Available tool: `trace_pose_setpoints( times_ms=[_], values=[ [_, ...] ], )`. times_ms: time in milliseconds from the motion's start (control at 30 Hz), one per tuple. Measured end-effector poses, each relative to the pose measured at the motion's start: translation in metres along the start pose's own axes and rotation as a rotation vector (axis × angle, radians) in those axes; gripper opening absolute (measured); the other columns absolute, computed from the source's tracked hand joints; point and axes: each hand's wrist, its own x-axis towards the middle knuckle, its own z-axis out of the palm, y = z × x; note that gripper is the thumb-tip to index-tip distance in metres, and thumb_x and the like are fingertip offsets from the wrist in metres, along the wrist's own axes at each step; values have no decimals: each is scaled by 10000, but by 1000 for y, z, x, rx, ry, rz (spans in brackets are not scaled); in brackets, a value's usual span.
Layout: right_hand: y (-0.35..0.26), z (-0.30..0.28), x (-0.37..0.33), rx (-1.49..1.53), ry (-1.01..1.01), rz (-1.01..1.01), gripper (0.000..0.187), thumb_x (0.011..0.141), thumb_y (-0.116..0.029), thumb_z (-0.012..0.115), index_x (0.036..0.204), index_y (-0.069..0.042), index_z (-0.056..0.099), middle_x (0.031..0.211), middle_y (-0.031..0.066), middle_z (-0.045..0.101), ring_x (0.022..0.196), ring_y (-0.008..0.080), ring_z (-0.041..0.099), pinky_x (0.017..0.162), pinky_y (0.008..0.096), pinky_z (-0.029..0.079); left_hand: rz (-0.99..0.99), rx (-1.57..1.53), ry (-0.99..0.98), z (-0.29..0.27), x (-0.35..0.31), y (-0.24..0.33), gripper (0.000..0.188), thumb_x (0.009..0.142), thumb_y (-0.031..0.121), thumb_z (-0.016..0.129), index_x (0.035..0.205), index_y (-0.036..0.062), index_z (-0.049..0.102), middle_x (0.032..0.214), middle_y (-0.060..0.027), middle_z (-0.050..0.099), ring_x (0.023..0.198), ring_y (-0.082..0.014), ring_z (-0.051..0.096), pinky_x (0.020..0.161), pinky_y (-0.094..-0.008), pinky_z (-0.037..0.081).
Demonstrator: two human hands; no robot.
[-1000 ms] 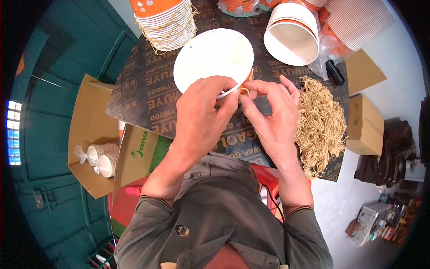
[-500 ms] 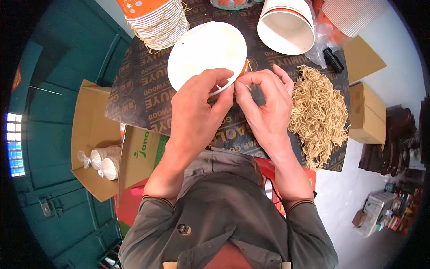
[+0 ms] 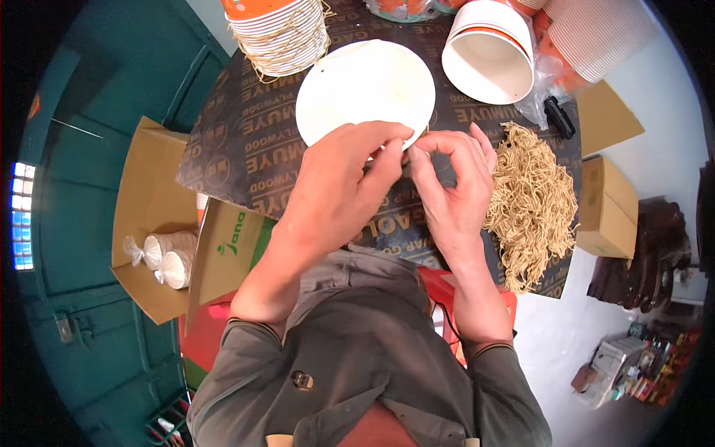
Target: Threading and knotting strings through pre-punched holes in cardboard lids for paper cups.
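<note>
A white paper bowl point(image 3: 365, 86) is over the table in front of me, its inside facing up. My left hand point(image 3: 339, 182) is closed on the bowl's near rim, thumb and fingers pinched together. Right beside it, my right hand point(image 3: 454, 182) pinches thumb and forefinger at the same rim; what lies between those fingertips is too small and hidden to make out. A heap of tan cords point(image 3: 532, 205) lies on the table just right of my right hand. At the far left stands a stack of bowls point(image 3: 279, 45) with similar cords hanging around the rims.
More white bowls point(image 3: 491, 63) lie on their side at the back right, beside clear plastic wrapping and a black object point(image 3: 558, 118). The dark printed board tabletop point(image 3: 253, 141) ends close to my waist. An opened cardboard box point(image 3: 153, 212) holding bagged stacks stands left of the table.
The view has shifted slightly. The bowl has turned, so its orange outside near my right fingers has gone from sight. Both hands stay pinched at the rim.
</note>
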Motion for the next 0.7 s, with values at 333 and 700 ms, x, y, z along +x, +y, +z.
trace_pose_setpoints(
  times_ms=[333,700],
  values=[
    [5,-4,-6,98,-38,111,104,974,-122,838,1029,-97,754,1057,37,796,1071,227,741,1258,528,378,-113,-69,-329,-21,38,0,232,1058,148,718,1189,-27,797,986,-109,827,911,-123,737,818,-305,584],
    [16,1,-17,401,-69,363,118,1034,-35,802,1140,-38,750,1068,5,781,1040,94,696,1295,482,383,32,-40,-312,-17,44,-19,162,1009,138,712,993,-21,683,846,-153,767,780,-215,757,729,-369,576]
  ],
)
